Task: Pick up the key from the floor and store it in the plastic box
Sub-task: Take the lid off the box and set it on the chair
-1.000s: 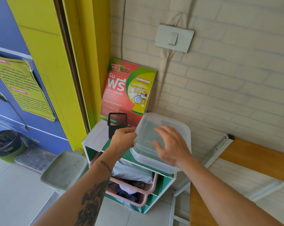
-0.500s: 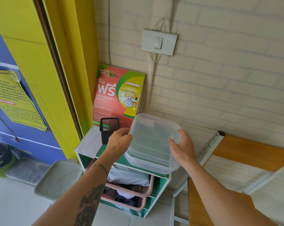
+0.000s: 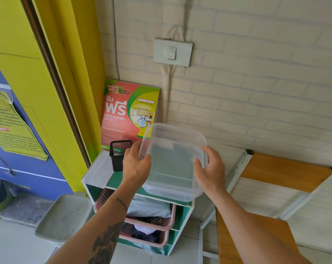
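Both hands, left hand (image 3: 136,166) and right hand (image 3: 209,168), grip the plastic box (image 3: 172,161) (key unseen), which could slip off the shelf (image 3: 96,174)

A clear plastic box (image 3: 173,161) fills the right part of a small shelf top (image 3: 96,173) and is gripped on both sides by the left hand (image 3: 136,166) and right hand (image 3: 210,171). Just left of the box, a black mesh cup (image 3: 119,155) blocks that side. Behind both, a red poster (image 3: 127,113) leans on the brick wall (image 3: 256,92), closing the back. A bare strip of shelf top is left at the far left. To the right, a folded table (image 3: 283,171) stands near.
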A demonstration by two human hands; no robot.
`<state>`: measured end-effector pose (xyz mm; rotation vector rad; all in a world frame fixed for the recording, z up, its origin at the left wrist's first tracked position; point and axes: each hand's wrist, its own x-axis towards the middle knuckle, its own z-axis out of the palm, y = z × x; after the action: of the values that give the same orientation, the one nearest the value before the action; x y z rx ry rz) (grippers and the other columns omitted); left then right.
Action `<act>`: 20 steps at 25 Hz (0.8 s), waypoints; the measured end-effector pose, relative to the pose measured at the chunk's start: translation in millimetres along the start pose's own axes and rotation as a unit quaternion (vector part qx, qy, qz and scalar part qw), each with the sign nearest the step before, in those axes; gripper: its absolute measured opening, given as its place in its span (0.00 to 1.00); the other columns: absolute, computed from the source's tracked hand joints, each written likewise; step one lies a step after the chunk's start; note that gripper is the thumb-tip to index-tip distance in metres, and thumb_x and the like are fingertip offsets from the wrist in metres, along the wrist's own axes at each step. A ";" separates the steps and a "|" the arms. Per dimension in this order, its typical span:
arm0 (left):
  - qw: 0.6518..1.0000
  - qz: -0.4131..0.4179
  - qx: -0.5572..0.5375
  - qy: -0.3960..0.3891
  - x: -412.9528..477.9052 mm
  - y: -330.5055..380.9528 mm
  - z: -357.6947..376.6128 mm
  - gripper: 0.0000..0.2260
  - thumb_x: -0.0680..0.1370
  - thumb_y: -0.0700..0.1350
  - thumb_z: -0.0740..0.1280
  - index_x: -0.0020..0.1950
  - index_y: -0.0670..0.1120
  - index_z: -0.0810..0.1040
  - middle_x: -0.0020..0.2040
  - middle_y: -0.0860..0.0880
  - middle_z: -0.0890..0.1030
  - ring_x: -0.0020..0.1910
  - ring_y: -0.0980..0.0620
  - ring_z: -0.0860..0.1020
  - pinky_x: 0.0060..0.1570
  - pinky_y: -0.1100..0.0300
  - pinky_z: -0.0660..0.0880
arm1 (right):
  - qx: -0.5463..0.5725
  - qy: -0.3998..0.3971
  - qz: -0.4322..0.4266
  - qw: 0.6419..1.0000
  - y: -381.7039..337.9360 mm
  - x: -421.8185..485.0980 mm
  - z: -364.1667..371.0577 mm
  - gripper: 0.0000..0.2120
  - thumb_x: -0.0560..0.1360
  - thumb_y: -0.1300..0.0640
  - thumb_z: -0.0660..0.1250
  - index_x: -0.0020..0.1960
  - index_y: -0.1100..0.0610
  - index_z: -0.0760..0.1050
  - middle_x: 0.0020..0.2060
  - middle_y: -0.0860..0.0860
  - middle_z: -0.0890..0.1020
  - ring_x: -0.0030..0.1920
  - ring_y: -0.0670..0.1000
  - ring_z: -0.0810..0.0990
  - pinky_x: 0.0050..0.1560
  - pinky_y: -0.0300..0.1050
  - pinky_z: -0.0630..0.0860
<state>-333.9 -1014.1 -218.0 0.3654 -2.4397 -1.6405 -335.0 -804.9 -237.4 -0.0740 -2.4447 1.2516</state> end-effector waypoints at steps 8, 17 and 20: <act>0.998 0.038 -0.010 0.038 -22.5 14.4 24.5 0.22 0.75 0.39 0.62 0.69 0.48 0.75 0.62 0.50 0.75 0.54 0.52 0.75 0.49 0.65 0.72 | -0.009 0.005 0.001 1.000 18.2 -12.6 -30.2 0.25 0.75 0.60 0.68 0.71 0.57 0.70 0.71 0.52 0.70 0.71 0.47 0.66 0.70 0.44 0.62; 0.989 0.104 0.095 0.032 -76.1 56.1 129.6 0.26 0.76 0.39 0.61 0.75 0.46 0.68 0.70 0.47 0.72 0.68 0.44 0.69 0.70 0.50 0.66 | -0.024 0.012 0.020 0.999 91.8 -16.3 -134.0 0.23 0.75 0.58 0.68 0.70 0.56 0.72 0.71 0.53 0.71 0.72 0.50 0.66 0.71 0.54 0.67; 0.978 0.129 0.164 -0.019 -110.7 69.4 192.2 0.26 0.77 0.39 0.58 0.76 0.47 0.64 0.72 0.46 0.70 0.67 0.44 0.67 0.68 0.49 0.66 | -0.057 0.014 0.037 0.998 135.8 -23.0 -190.2 0.21 0.75 0.58 0.68 0.68 0.57 0.73 0.70 0.54 0.71 0.71 0.52 0.68 0.69 0.48 0.67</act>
<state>-289.6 -786.1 -227.1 0.0536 -2.6551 -1.1530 -261.8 -582.3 -252.2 -0.2147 -2.5091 1.1321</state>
